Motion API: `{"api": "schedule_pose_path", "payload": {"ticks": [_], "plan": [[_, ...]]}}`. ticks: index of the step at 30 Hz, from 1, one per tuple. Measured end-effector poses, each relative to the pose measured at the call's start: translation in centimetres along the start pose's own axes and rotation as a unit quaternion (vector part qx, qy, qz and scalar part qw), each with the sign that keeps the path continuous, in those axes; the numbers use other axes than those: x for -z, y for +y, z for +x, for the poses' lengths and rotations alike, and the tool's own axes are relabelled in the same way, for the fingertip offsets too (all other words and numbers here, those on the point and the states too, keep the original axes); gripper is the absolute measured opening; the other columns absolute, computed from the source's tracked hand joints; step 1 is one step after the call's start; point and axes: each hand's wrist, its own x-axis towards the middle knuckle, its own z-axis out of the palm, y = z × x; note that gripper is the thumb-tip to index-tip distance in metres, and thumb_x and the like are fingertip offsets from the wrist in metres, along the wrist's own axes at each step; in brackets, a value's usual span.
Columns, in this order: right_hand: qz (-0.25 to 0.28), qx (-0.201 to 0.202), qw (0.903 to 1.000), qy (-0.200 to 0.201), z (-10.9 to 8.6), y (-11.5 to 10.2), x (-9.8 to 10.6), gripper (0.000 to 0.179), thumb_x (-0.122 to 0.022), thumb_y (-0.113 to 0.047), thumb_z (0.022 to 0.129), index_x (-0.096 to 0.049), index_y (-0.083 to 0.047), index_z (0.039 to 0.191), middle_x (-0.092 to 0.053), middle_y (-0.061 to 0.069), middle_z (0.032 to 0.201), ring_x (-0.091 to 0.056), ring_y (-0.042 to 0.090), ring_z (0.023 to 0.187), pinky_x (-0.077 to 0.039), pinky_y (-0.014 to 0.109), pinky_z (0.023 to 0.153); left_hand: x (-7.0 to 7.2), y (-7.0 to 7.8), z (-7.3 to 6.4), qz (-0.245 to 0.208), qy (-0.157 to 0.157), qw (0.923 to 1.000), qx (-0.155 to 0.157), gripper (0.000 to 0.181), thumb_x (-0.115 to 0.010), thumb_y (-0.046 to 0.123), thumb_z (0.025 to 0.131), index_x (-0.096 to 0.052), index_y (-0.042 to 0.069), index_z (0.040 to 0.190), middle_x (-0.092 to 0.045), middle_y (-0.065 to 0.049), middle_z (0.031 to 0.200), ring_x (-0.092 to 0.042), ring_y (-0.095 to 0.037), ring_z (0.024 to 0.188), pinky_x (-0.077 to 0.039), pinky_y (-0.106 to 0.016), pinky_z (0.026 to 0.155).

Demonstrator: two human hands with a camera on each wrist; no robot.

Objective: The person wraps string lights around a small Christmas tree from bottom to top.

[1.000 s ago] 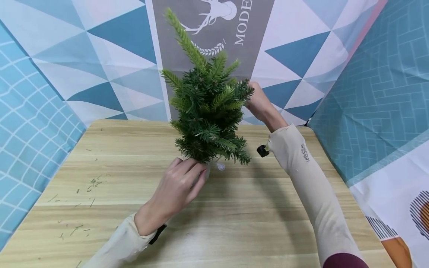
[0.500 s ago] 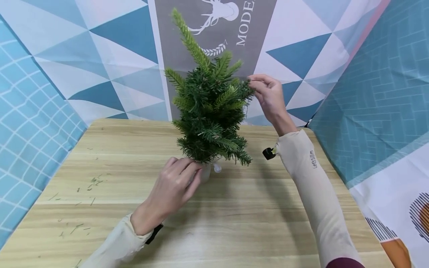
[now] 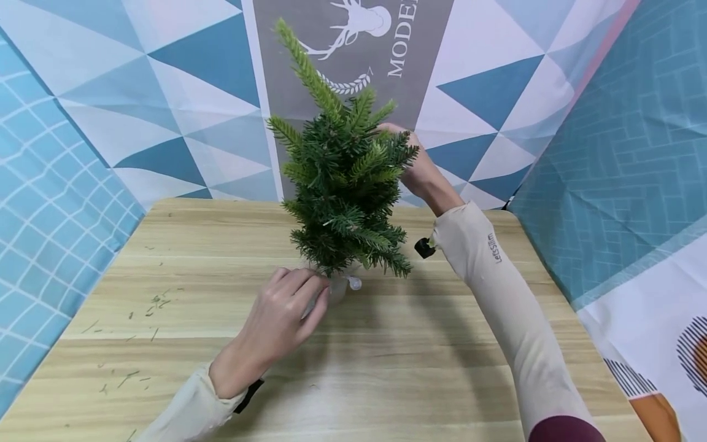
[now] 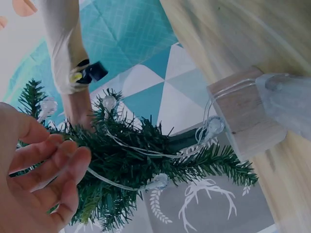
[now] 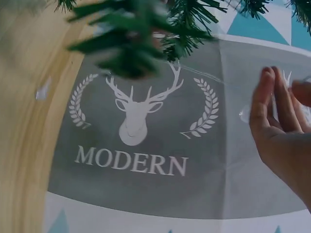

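Note:
A small artificial pine tree (image 3: 348, 190) stands over the wooden table, strung with clear-bulb string lights (image 4: 160, 182). Its block-shaped base (image 4: 245, 116) shows in the left wrist view, with wire looped about it. My left hand (image 3: 289, 307) is at the low left side of the tree, fingers bent close to the branches and wire. Whether those fingers pinch the wire I cannot tell. My right hand (image 5: 282, 107) reaches behind the tree's right side, partly hidden by branches in the head view. Its fingers and thumb pinch part of the string lights, beside a clear bulb (image 5: 244, 114).
A pale wood table (image 3: 420, 368) has loose green needle bits (image 3: 157, 301) scattered at its left. Behind rises a patterned cloth wall (image 3: 210, 98) with a grey deer panel. Blue-printed cloth (image 3: 635, 141) encloses the right side. A clear plastic piece (image 4: 286, 97) is beside the base.
My right hand came into view at the tree's right edge, then went back behind the branches. The left hand slid slightly left and down, and the low bulb shifted left.

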Motion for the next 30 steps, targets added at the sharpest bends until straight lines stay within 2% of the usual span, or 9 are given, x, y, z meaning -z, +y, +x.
{"api": "schedule_pose_path", "payload": {"ticks": [4,8,12,15,16,18,22,27,30], "plan": [[-0.013,-0.010,0.9989,-0.044,-0.4,-1.7,-0.6,0.018,-0.053,-0.008,0.103,-0.067,-0.013,0.112,-0.059,0.005,0.115,-0.060,0.011,0.096,-0.052,0.024,0.079,0.6,0.0,-0.1,-0.005,-0.012,0.9999,-0.008,0.023,-0.053,0.016,0.097,-0.072,0.003,0.100,-0.071,-0.012,0.102,-0.068,-0.027,0.093,-0.054,-0.038,0.073],[0.013,-0.030,0.9980,-0.053,-0.4,-2.6,-0.4,0.022,-0.057,-0.007,0.100,-0.064,-0.007,0.121,-0.054,0.010,0.125,-0.059,0.012,0.085,-0.053,0.023,0.071,1.8,-0.6,0.4,-0.003,-0.002,0.9999,-0.011,0.026,-0.053,0.016,0.096,-0.071,-0.001,0.104,-0.071,-0.014,0.104,-0.068,-0.028,0.092,-0.057,-0.040,0.075],[-0.043,-0.047,0.9976,-0.025,-0.2,-2.9,0.5,0.039,-0.054,-0.007,0.099,-0.050,0.001,0.137,-0.039,0.014,0.147,-0.055,0.014,0.112,-0.053,0.023,0.075,3.5,-1.7,1.3,0.004,0.026,0.9996,-0.013,0.024,-0.053,0.014,0.096,-0.071,-0.002,0.099,-0.071,-0.014,0.095,-0.068,-0.027,0.082,-0.058,-0.039,0.070],[-0.036,-0.062,0.9970,0.031,-0.1,-3.1,1.2,0.044,-0.044,0.007,0.095,-0.047,0.000,0.138,-0.045,0.017,0.145,-0.056,0.017,0.117,-0.051,0.021,0.075,4.8,-2.6,2.0,0.005,0.042,0.9991,-0.008,0.025,-0.051,0.014,0.096,-0.069,-0.002,0.095,-0.070,-0.012,0.088,-0.067,-0.025,0.076,-0.058,-0.037,0.066],[-0.027,-0.058,0.9968,0.049,0.0,-3.2,1.5,0.044,-0.044,0.008,0.094,-0.049,-0.001,0.136,-0.053,0.018,0.138,-0.059,0.019,0.110,-0.050,0.021,0.077,5.3,-3.0,2.2,0.007,0.043,0.9990,-0.005,0.025,-0.050,0.014,0.096,-0.069,-0.002,0.095,-0.069,-0.012,0.087,-0.067,-0.024,0.075,-0.057,-0.037,0.065],[-0.001,-0.047,0.9950,0.088,0.0,-3.5,1.9,0.042,-0.045,0.013,0.089,-0.055,-0.002,0.127,-0.065,0.018,0.120,-0.063,0.019,0.095,-0.046,0.020,0.068,6.1,-3.7,2.6,0.010,0.046,0.9989,0.001,0.025,-0.050,0.014,0.096,-0.068,-0.003,0.095,-0.069,-0.012,0.085,-0.066,-0.023,0.073,-0.057,-0.036,0.064],[0.020,-0.005,0.9931,0.116,-0.1,-4.6,2.5,0.030,-0.055,0.008,0.089,-0.063,-0.001,0.116,-0.071,0.015,0.097,-0.061,0.018,0.079,-0.041,0.023,0.059,7.7,-5.3,3.9,0.020,0.047,0.9986,0.012,0.023,-0.051,0.013,0.096,-0.067,-0.004,0.095,-0.069,-0.013,0.084,-0.065,-0.023,0.073,-0.055,-0.036,0.064],[0.029,0.007,0.9934,0.110,-0.1,-6.3,2.9,0.040,-0.056,0.009,0.087,-0.060,-0.003,0.125,-0.069,0.021,0.104,-0.056,0.019,0.066,-0.043,0.024,0.053,9.4,-7.5,6.7,0.015,0.038,0.9979,0.051,0.017,-0.055,0.007,0.097,-0.065,-0.006,0.100,-0.068,-0.016,0.089,-0.063,-0.024,0.077,-0.050,-0.032,0.068],[0.010,0.003,0.9951,0.098,0.2,-7.4,3.0,0.049,-0.054,0.011,0.088,-0.054,-0.007,0.133,-0.068,0.023,0.111,-0.056,0.020,0.063,-0.041,0.025,0.049,10.3,-9.1,9.2,-0.009,0.020,0.9948,0.100,0.020,-0.056,0.009,0.099,-0.063,-0.005,0.110,-0.068,-0.015,0.099,-0.063,-0.023,0.085,-0.047,-0.025,0.072]]}}
